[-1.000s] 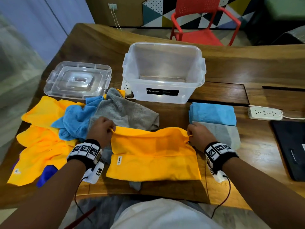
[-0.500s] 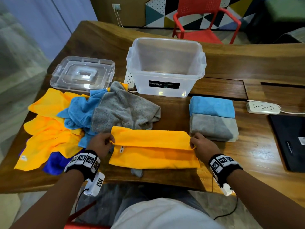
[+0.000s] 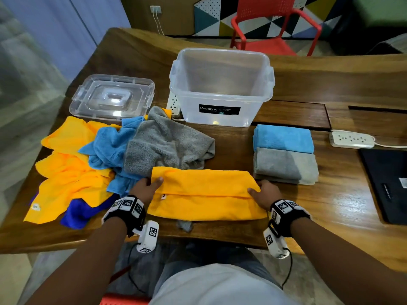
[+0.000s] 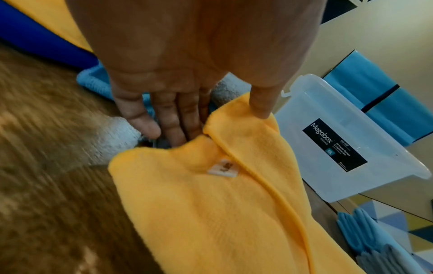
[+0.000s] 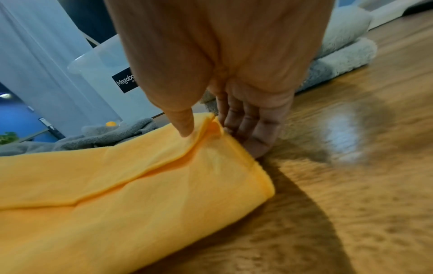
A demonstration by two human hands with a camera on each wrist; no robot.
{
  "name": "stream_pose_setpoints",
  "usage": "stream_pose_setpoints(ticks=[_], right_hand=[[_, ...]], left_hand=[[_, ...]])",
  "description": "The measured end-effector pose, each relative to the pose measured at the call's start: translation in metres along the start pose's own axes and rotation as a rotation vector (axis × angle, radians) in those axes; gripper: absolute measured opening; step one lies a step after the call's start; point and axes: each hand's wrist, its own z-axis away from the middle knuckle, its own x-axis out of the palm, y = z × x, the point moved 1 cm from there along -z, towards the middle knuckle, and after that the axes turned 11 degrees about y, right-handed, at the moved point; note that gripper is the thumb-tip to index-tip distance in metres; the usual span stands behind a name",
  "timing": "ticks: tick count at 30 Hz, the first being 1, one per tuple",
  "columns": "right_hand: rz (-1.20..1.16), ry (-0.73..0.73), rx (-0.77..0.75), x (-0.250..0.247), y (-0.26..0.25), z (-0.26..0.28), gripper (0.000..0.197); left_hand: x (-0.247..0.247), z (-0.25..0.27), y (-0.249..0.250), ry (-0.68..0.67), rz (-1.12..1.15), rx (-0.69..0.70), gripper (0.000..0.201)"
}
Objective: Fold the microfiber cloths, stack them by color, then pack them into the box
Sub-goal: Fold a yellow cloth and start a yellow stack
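Hiding L fingers [image 4: 150, 128]: yellow cloth [image 3: 204, 194]

The head view looks down and forward from above the near table edge, with the clear box [image 3: 221, 89] ahead at centre. The left wrist view sits close over the yellow cloth [image 4: 211, 213], facing the box [image 4: 346, 144] from its near left. The right wrist view faces the box [image 5: 98, 77] from its near right, also close. All three share cloth and box.
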Motion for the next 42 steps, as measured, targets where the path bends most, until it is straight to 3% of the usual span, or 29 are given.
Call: stream_pose_setpoints(ticks=[2,4,7,9,13,17,19,21,23,25,29,32,35,39,42], right_hand=[[0.031,-0.046,-0.039,0.003,-0.006,0.001,0.055],[-0.002,-0.056,-0.056,0.005,-0.010,0.004,0.055],[-0.104,-0.044,-0.069,0.000,-0.013,0.011,0.057],[-0.202,-0.067,-0.087,-0.006,-0.012,0.016,0.051],[-0.377,-0.049,-0.134,-0.025,-0.008,0.021,0.024],[-0.529,0.073,-0.072,-0.052,0.004,0.020,0.016],[-0.566,0.117,-0.037,-0.066,0.012,0.019,0.012],[-0.560,0.135,-0.011,-0.075,0.020,0.020,0.010],[-0.551,0.137,0.001,-0.078,0.028,0.021,0.021],[-0.525,0.113,-0.008,-0.078,0.031,0.024,0.032],[-0.492,0.022,-0.008,-0.063,0.032,0.022,0.048],[-0.446,-0.055,-0.003,-0.049,0.026,0.021,0.032],[-0.378,-0.140,0.025,-0.034,0.030,0.019,0.037],[-0.352,-0.189,0.056,-0.032,0.044,0.021,0.028],[-0.362,-0.156,0.106,-0.037,0.061,0.020,0.041]], left_hand=[[0.003,0.009,0.011,0.030,-0.072,0.025,0.055],[0.005,0.011,0.013,0.038,-0.094,0.039,0.044],[0.002,0.016,0.013,0.017,-0.039,0.044,0.040],[-0.001,0.025,0.020,0.083,-0.061,0.080,0.039],[-0.005,0.052,0.047,0.236,-0.123,0.303,0.045],[0.015,0.059,0.087,0.128,-0.004,0.435,0.035],[0.038,0.050,0.102,-0.021,0.085,0.423,0.031],[0.063,0.033,0.100,-0.172,0.100,0.352,0.048],[0.085,0.015,0.088,-0.253,0.011,0.290,0.052],[0.090,0.007,0.081,-0.196,-0.072,0.265,0.042],[0.070,-0.010,0.067,-0.023,-0.262,0.230,0.048],[0.056,-0.020,0.057,0.002,-0.369,0.207,0.050],[0.047,-0.022,0.050,0.066,-0.386,0.205,0.048],[0.049,-0.022,0.039,-0.032,-0.285,0.228,0.047],[0.056,-0.018,0.034,-0.138,-0.306,0.251,0.048]])
